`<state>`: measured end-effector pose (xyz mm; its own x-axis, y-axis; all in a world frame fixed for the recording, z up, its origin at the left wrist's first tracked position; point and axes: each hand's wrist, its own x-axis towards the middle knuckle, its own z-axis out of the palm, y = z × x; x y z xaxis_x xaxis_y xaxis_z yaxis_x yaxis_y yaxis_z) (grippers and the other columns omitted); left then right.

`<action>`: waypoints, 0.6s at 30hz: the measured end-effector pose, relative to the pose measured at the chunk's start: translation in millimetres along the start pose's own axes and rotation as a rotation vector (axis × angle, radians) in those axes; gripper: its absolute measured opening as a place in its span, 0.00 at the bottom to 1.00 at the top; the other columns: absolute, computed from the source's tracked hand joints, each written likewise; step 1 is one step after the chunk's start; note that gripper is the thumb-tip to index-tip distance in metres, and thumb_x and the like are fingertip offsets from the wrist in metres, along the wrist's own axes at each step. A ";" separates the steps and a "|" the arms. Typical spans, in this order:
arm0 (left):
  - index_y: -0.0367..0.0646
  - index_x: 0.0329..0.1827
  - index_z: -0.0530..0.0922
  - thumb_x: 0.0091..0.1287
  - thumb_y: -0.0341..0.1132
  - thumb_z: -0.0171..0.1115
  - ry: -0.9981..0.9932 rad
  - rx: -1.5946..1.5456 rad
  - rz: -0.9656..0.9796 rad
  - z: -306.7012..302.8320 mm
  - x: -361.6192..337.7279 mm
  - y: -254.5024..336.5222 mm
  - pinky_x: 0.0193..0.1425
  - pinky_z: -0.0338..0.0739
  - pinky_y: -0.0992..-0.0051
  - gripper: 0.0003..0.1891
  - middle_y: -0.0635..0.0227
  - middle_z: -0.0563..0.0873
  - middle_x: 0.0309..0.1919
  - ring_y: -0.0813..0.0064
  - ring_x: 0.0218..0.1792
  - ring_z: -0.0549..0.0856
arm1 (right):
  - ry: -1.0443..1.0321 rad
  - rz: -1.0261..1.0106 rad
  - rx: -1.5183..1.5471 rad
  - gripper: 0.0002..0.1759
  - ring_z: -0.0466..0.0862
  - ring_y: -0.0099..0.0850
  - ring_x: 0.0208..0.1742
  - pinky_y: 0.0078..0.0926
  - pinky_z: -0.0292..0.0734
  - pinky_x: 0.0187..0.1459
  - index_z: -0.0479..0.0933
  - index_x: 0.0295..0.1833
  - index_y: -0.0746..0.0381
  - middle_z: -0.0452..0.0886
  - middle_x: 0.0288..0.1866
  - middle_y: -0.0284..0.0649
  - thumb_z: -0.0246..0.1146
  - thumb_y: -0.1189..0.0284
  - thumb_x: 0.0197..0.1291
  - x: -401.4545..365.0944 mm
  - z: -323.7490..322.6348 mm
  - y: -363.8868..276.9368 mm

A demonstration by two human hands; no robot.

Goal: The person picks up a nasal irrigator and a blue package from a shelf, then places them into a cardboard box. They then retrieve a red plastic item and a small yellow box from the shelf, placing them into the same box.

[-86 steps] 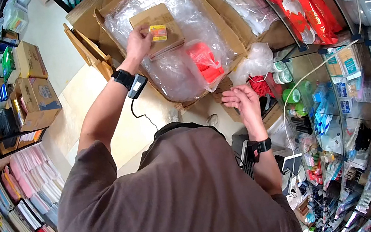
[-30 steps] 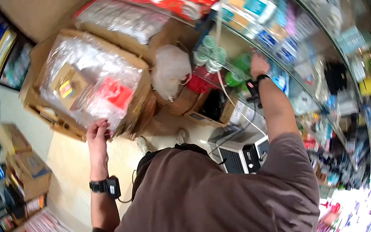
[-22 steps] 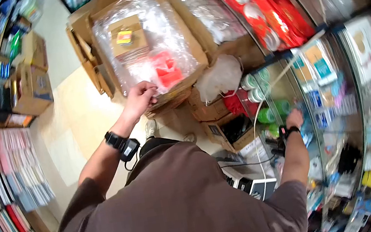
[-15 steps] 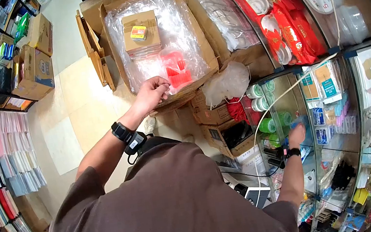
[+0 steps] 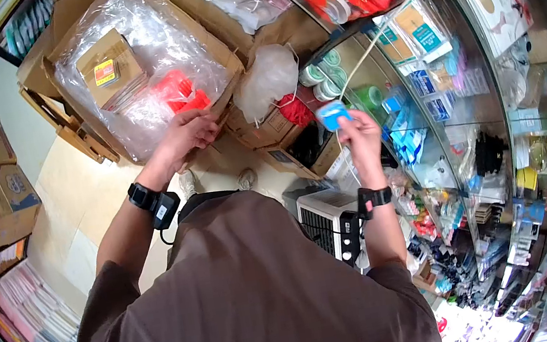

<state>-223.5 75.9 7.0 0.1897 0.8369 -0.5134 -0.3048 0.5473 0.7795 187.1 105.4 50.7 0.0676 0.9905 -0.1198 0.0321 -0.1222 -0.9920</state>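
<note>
My right hand (image 5: 361, 134) pinches a small flat blue packet (image 5: 333, 116) with a pale edge, raised in front of the glass shelves. Its print is too small to read. Over the near edge of a cardboard box (image 5: 235, 77), my left hand (image 5: 188, 138) hovers with loosely bent fingers and nothing visible in it. Clear plastic sheeting (image 5: 159, 35) lines that box. On the sheeting rest a stack of brown card pieces (image 5: 120, 84) with a yellow-and-red label (image 5: 105, 73) on top, and bright red plastic pieces (image 5: 179, 89) in a clear bag.
Glass shelves (image 5: 418, 137) with packaged goods run along the right, a white cable (image 5: 374, 37) hanging across them. A white plastic bag (image 5: 267, 82) hangs beside the box. A white appliance (image 5: 328, 219) stands below. Cartons (image 5: 9, 198) and stacked paper goods (image 5: 41, 308) line the left.
My right hand has come out from the shelf, carrying the blue packet up and left. My left hand has loosened its fingers. The view has turned toward the right.
</note>
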 end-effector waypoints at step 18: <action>0.37 0.58 0.81 0.74 0.30 0.65 -0.281 0.051 0.159 -15.4 -6.9 32.8 0.38 0.79 0.83 0.13 0.72 0.88 0.39 0.85 0.35 0.86 | -0.554 -0.180 -0.017 0.21 0.85 0.27 0.56 0.25 0.81 0.57 0.76 0.64 0.70 0.85 0.56 0.41 0.59 0.90 0.66 -14.3 184.8 6.3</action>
<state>-249.1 88.0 30.6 0.3960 0.8776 -0.2703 -0.3056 0.4035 0.8624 2.1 102.2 38.8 -0.4716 0.8808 0.0427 0.0107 0.0542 -0.9985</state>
